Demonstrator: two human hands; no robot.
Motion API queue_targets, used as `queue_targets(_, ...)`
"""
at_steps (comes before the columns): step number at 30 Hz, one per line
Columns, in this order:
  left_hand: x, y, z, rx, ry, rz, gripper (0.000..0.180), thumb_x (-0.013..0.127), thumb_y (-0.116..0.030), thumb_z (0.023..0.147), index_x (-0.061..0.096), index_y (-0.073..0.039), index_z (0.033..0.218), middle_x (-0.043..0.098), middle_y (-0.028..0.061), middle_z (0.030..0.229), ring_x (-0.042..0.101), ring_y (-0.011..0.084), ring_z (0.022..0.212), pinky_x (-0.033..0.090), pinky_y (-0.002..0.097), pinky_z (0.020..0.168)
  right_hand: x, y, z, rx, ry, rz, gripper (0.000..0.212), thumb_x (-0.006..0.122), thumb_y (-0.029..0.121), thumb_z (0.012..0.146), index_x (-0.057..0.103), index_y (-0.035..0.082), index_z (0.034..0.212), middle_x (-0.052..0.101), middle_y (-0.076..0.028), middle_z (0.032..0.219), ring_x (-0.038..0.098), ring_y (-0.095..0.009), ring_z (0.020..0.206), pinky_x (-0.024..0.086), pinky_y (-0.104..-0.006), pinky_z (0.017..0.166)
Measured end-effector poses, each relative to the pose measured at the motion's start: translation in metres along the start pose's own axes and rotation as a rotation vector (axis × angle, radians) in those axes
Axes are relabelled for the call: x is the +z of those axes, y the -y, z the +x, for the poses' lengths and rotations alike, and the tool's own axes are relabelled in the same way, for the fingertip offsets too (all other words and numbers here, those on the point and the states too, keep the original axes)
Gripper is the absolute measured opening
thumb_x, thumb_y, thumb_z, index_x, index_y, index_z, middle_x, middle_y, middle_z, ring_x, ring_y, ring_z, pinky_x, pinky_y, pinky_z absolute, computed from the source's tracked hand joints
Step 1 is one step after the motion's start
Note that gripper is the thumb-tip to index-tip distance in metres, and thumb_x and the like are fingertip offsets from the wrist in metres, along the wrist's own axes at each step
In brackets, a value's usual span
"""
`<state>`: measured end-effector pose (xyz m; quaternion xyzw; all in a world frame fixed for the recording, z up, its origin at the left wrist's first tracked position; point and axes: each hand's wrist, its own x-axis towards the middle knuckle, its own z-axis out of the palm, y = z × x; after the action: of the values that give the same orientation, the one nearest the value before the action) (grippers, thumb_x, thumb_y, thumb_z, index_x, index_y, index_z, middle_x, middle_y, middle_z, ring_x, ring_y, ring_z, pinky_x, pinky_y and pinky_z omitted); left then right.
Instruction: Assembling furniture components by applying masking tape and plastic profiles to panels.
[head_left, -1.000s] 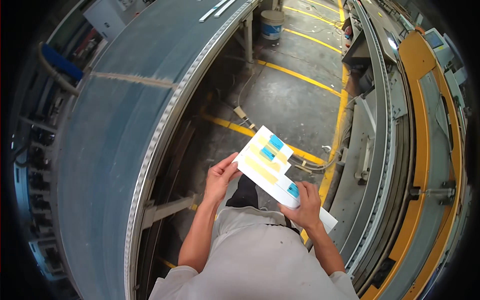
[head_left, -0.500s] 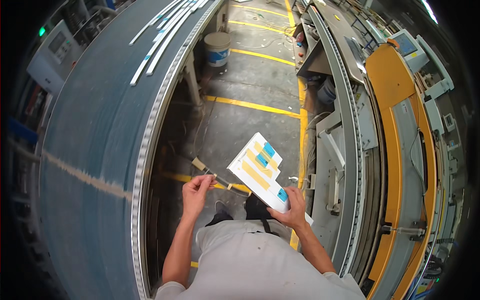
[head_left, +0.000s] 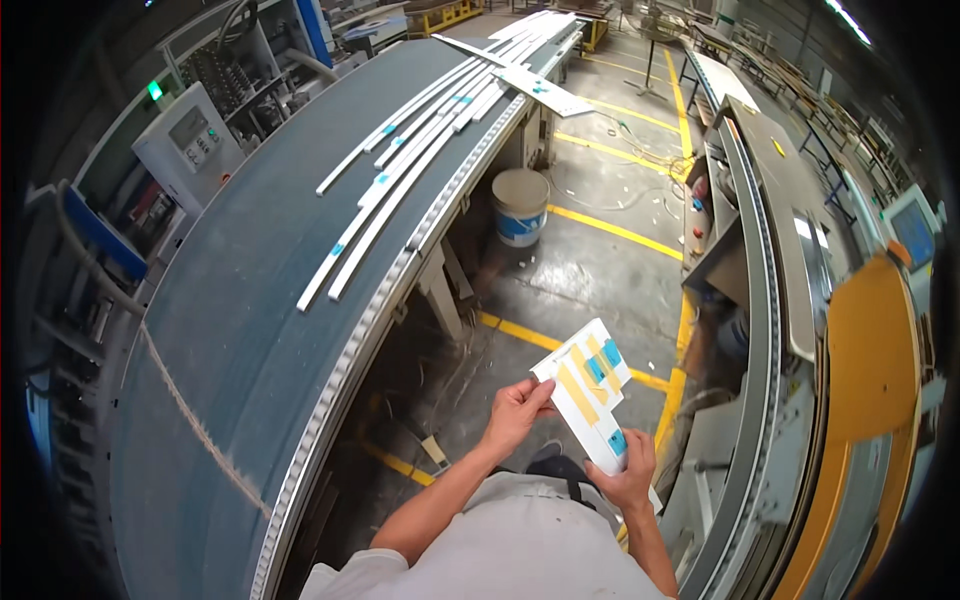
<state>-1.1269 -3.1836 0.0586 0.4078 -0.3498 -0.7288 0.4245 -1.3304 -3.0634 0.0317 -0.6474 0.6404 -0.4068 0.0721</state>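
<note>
My right hand (head_left: 628,478) is closed on the narrow lower end of a flat white stepped board (head_left: 592,418). Strips of yellowish tape (head_left: 577,396) and several blue labels (head_left: 612,352) cover parts of its face. At the board's left edge is my left hand (head_left: 515,415), its thumb and fingers pinched together on that edge. The board is tilted in front of my body, above the floor.
On my left runs a wide dark conveyor belt (head_left: 240,300) carrying several long white strips (head_left: 385,190). Across its far edge juts a white panel (head_left: 545,90). A bucket (head_left: 520,207) stands beside the conveyor. Yellow-and-grey machinery (head_left: 870,350) lines the right side.
The view has swung up and left, showing more of the conveyor. My left hand, apart from the board before, has come to its left edge. The right hand keeps its hold.
</note>
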Motion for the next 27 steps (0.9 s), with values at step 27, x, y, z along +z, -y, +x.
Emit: queue_targets(27, 0.117, -0.123, 0.632, -0.091, 0.272, 0.326, 0.029, 0.057, -0.026, 0.101, 0.065, 0.002, 0.104, 0.070, 0.0102, 0.089, 0.069, 0.0151, 0.077, 0.054, 0.0249, 0.071, -0.017, -0.276, 0.410, 0.789, -0.412, -0.340, 0.054, 0.086, 0.025, 0.062, 0.063, -0.002, 0.104, 0.061, -0.016, 0.096, 0.062, -0.032, 0.088, 0.050, -0.0398, 0.079)
